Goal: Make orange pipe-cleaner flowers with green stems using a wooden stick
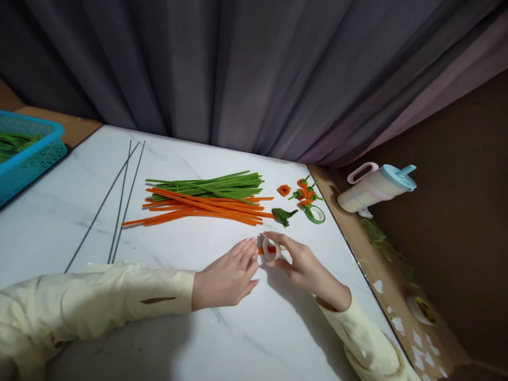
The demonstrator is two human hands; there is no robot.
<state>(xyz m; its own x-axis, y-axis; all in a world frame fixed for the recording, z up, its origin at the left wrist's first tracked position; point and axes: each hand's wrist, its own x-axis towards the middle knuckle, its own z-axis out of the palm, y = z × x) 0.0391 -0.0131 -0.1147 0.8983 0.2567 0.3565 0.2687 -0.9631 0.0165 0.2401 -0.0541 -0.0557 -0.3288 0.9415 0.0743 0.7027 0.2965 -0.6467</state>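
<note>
My right hand (304, 267) pinches a narrow white ring (266, 255), like a small tape roll, between thumb and fingers. Through and beside the ring shows a short orange fuzzy piece (261, 251), with a thin pale tip (283, 247) sticking out at its right. My left hand (228, 275) lies palm down at the left end of that piece, fingers stretched out and close together, thumb apart; its fingertips touch or cover the orange end. Just beyond the hands lie orange pipe cleaners (190, 212), green pipe cleaners (214, 185) and a green leaf-like piece (283, 216).
Small orange pieces with green stems (305, 194), a lone orange one (284, 190) and a green tape roll (316, 215) lie back right. Three dark rods (119, 211) lie left, near a blue basket (35, 164). A tumbler (373, 188) stands beyond the right edge.
</note>
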